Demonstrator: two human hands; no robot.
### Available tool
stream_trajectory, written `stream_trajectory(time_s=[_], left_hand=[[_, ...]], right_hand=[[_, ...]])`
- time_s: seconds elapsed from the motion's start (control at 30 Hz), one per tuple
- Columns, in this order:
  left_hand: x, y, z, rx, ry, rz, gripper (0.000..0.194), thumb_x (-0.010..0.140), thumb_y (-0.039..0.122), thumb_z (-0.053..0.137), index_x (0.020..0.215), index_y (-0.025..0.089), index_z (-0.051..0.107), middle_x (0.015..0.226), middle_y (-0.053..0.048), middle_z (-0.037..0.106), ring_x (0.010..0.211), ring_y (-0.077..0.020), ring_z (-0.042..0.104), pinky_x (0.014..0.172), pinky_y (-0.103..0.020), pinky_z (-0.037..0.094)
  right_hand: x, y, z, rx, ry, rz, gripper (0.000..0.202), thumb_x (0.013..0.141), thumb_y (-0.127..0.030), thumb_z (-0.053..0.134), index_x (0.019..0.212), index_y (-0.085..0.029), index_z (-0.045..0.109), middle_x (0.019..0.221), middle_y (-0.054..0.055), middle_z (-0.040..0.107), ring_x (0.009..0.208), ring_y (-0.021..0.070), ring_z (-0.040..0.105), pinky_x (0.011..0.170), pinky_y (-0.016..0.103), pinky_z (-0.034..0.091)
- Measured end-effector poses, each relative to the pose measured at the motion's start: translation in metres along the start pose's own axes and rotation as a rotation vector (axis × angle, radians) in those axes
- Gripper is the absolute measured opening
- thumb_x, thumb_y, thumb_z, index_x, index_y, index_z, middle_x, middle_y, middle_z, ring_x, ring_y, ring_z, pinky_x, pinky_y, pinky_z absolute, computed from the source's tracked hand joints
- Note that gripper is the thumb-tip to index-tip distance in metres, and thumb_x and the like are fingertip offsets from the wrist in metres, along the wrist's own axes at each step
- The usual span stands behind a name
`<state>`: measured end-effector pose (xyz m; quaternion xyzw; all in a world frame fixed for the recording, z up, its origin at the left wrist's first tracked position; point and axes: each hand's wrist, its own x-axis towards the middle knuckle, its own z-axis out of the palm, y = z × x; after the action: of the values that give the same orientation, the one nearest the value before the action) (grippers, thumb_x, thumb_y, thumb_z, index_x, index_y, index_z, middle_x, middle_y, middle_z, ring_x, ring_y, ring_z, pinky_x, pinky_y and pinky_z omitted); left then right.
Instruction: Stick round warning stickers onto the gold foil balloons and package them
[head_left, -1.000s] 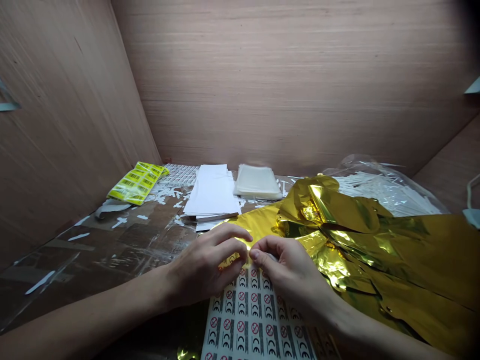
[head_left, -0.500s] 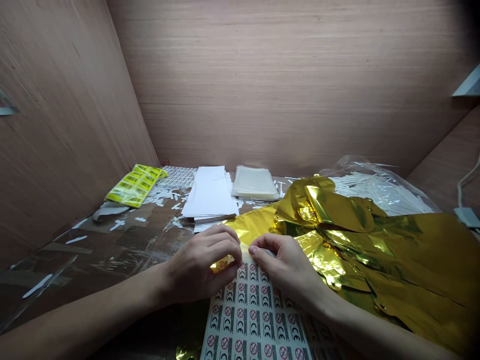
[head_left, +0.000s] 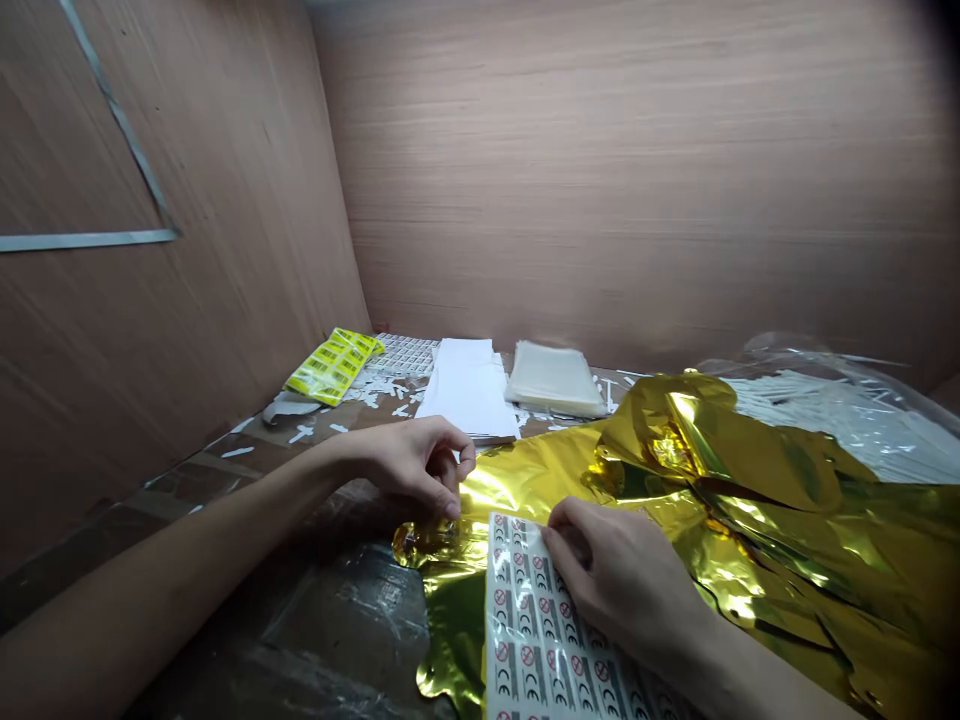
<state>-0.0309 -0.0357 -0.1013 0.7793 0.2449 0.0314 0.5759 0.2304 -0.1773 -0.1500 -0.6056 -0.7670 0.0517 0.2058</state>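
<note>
Your left hand [head_left: 416,465] pinches something tiny, likely a sticker, over the gold foil [head_left: 675,500] on the bench. Your right hand [head_left: 622,575] lies flat, fingers curled, pressing the sticker sheet [head_left: 525,640]. Foil looks light, slippery, crinkly; pinch its edge gently.

So it's basically a wooden booth: brownish wood-grain back wall [head_left: 637,180] and a matching left side wall [head_left: 150,330] with pale strips of tape [head_left: 82,240] stuck across it. The tabletop [head_left: 247,560] is dark brown, glossy, covered in clear film with wrinkles. Lighting's dim and warm, and the top right corner fades into shadow.
</note>
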Motion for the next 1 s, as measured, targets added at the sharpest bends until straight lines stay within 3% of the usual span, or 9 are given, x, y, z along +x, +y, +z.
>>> stream_trajectory(time_s=[0.27,0.43,0.87,1.0], left_hand=[[-0.003,0.0,0.001,0.038,-0.115,-0.116,0.053,0.06,0.035,0.098,0.076,0.019,0.051,0.072,-0.003,0.075,0.063,-0.0172,0.069,0.048,-0.02,0.041],[-0.001,-0.003,0.0,0.037,-0.121,-0.12,0.052,0.065,0.038,0.096,0.074,0.02,0.048,0.07,-0.002,0.073,0.063,-0.0176,0.068,0.048,-0.02,0.042],[0.001,-0.007,0.004,0.011,-0.118,-0.176,0.056,0.06,0.044,0.097,0.075,0.021,0.049,0.069,-0.002,0.073,0.061,-0.0193,0.069,0.051,-0.023,0.049],[0.001,-0.007,0.004,0.025,-0.112,-0.188,0.055,0.06,0.044,0.097,0.074,0.02,0.05,0.068,-0.001,0.072,0.058,-0.0169,0.067,0.048,-0.022,0.045]], right_hand=[[-0.003,0.001,0.01,-0.136,0.017,-0.096,0.027,0.103,-0.036,0.047,0.084,-0.024,0.061,0.071,0.002,0.069,0.061,0.0233,0.065,0.059,0.034,0.029],[-0.004,0.003,0.011,-0.126,0.005,-0.091,0.029,0.104,-0.04,0.044,0.084,-0.025,0.06,0.07,0.001,0.067,0.062,0.024,0.064,0.059,0.035,0.03],[-0.005,0.003,0.012,-0.134,0.027,-0.105,0.029,0.103,-0.039,0.045,0.081,-0.025,0.057,0.07,0.001,0.066,0.06,0.0227,0.063,0.06,0.035,0.031],[-0.006,0.003,0.012,-0.123,0.015,-0.113,0.027,0.103,-0.038,0.045,0.082,-0.025,0.057,0.071,0.001,0.067,0.061,0.0224,0.063,0.059,0.035,0.03]])
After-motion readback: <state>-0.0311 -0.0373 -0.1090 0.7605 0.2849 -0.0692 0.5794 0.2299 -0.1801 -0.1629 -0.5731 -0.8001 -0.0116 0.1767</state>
